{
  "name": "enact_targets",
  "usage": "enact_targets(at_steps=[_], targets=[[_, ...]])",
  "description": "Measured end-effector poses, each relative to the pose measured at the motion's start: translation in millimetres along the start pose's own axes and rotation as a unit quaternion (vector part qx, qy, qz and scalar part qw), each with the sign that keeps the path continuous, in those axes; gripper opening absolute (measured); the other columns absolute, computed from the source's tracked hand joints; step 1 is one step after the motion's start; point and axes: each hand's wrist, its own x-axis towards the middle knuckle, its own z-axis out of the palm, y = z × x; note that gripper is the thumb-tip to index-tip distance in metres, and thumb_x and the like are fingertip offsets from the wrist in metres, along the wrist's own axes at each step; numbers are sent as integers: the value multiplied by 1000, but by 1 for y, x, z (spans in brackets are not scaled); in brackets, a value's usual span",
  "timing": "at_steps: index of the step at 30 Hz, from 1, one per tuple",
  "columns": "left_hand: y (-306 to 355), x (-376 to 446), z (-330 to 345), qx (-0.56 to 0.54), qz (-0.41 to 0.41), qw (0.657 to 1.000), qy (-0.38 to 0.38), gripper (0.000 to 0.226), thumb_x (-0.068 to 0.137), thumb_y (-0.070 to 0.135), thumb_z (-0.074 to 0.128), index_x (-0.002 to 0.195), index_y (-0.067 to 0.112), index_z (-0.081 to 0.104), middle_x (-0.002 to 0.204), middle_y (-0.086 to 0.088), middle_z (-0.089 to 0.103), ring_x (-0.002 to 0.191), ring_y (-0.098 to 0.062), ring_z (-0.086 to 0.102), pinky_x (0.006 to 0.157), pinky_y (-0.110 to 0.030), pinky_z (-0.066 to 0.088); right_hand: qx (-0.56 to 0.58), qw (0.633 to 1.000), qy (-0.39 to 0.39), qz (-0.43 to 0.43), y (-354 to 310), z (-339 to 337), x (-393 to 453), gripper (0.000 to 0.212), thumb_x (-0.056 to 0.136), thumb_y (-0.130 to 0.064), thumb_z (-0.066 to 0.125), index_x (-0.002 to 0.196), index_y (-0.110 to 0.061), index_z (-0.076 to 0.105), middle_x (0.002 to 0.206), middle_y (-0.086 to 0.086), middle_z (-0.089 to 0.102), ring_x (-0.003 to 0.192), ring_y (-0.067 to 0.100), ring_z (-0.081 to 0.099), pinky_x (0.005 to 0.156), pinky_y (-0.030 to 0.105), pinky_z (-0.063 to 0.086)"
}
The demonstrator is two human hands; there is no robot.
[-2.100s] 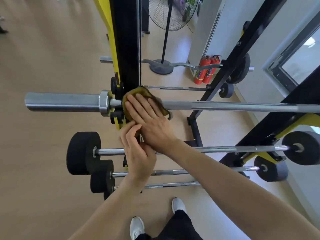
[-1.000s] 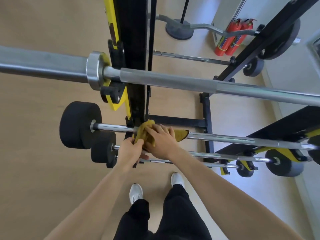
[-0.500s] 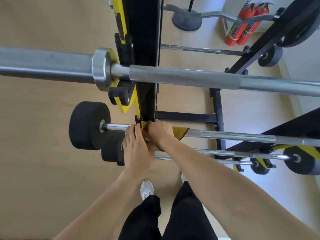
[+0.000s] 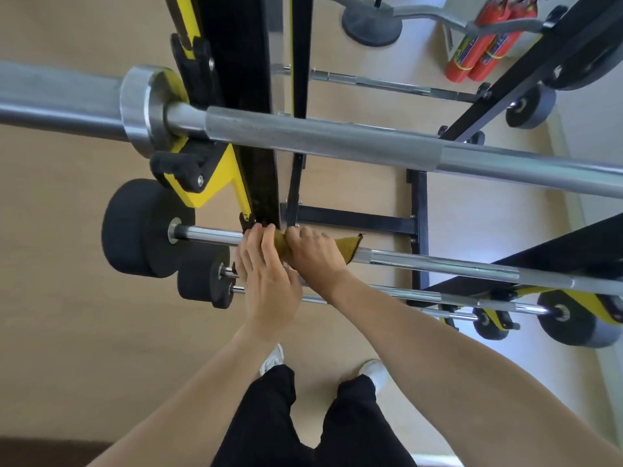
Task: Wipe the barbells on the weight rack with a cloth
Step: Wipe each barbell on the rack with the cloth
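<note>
**Gripping the cloth on the second bar down**

Wrapping round the bar, the right hand (image 4: 315, 254) has its fingers curled over the mustard-yellow cloth (image 4: 347, 248), clamping it onto the thin chrome barbell with black round end weights (image 4: 438, 264). A corner of the cloth pokes out to the right of the knuckles, lying on the shaft. Just left of it, the left hand (image 4: 266, 271) reaches in with fingers lightly bent, fingertips on the cloth's left edge where the shaft meets the black-and-yellow steel rack upright (image 4: 242, 79); whether it pinches the cloth or only touches it I cannot tell. The two hands sit side by side, thumbs nearly meeting.

Above them, nearer the camera, the thick grey knurled barbell (image 4: 323, 139) crosses the whole view on its yellow hook. Below the hands, two slimmer chrome bars with small black weights (image 4: 202, 278) rest on lower pegs. Far right, two red fire extinguishers (image 4: 478, 45) stand by the wall, beside a round grey fan base (image 4: 371, 25). Black trousers and white shoes show at the near edge, on the beige floor (image 4: 67, 315).
</note>
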Motion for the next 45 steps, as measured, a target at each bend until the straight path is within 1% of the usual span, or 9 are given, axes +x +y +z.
enact_targets(at_steps=[4, 11, 15, 17, 20, 26, 32, 39, 45], targets=[[19, -7, 17, -24, 56, 996, -63, 72, 77, -2, 78, 141, 5, 44, 144, -19, 49, 138, -37, 43, 116, -54, 35, -41, 999, 8, -11, 26, 0, -25, 50, 90, -27, 68, 130, -14, 40, 111, 8, 56, 96, 24, 60, 84, 38, 54], [66, -17, 47, -27, 17, 989, -143, 81, 80, -1, 75, 149, 3, 34, 154, -18, 36, 149, -37, 26, 120, -56, 26, -44, 996, 35, 65, 104, -10, -84, 30, 99, -43, 51, 116, -19, 46, 105, 4, 57, 94, 23, 58, 85, 39, 49], [74, -22, 56, 28, 19, 986, -161, 80, 84, 12, 68, 152, 3, 27, 157, -19, 27, 153, -37, 10, 121, -58, 20, -64, 992, 41, 97, 139, -14, -113, 26, 96, -33, 60, 112, -20, 44, 102, 2, 55, 92, 22, 56, 85, 38, 47], [83, -26, 62, 52, 8, 984, -169, 79, 86, 19, 65, 153, 5, 25, 160, -21, 21, 153, -38, 4, 123, -57, 14, -74, 991, 28, 110, 157, -16, -128, 35, 90, -22, 69, 112, -20, 42, 103, 3, 55, 94, 22, 56, 88, 39, 48], [94, -29, 68, 73, -17, 985, -158, 78, 86, 24, 65, 152, 6, 27, 162, -22, 17, 153, -38, 1, 124, -55, 13, -65, 991, -4, 119, 177, -19, -144, 48, 83, -16, 75, 120, -20, 44, 113, 4, 55, 103, 23, 55, 100, 42, 46], [106, -34, 79, 92, -56, 986, -124, 74, 88, 27, 66, 149, 8, 29, 164, -20, 16, 154, -36, 2, 124, -52, 15, -105, 984, -7, 141, 233, -25, -183, 52, 80, -13, 77, 120, -20, 44, 111, 2, 54, 101, 22, 54, 97, 38, 44], [128, -39, 84, 131, -92, 978, -135, 87, 88, 30, 63, 155, 2, 15, 165, -23, 4, 153, -38, -5, 125, -51, 10, -106, 981, 1, 163, 285, -29, -220, 56, 81, -25, 80, 122, -23, 41, 113, 1, 55, 105, 22, 56, 102, 41, 44], [135, -38, 93, 60, -151, 984, -73, 81, 91, 26, 63, 155, 2, 20, 166, -17, 10, 154, -33, 1, 126, -45, 6, -67, 982, -3, 176, 308, -31, -235, 61, 78, -28, 81, 125, -23, 42, 117, 2, 56, 110, 24, 55, 106, 43, 41], [143, -52, 99, 21, -172, 983, -61, 87, 91, 24, 64, 157, 2, 12, 166, -17, 7, 154, -32, 5, 126, -48, 9, -83, 975, 37, 204, 350, -30, -266, 52, 81, -13, 78, 123, -19, 48, 112, 4, 58, 104, 26, 54, 100, 41, 43]])
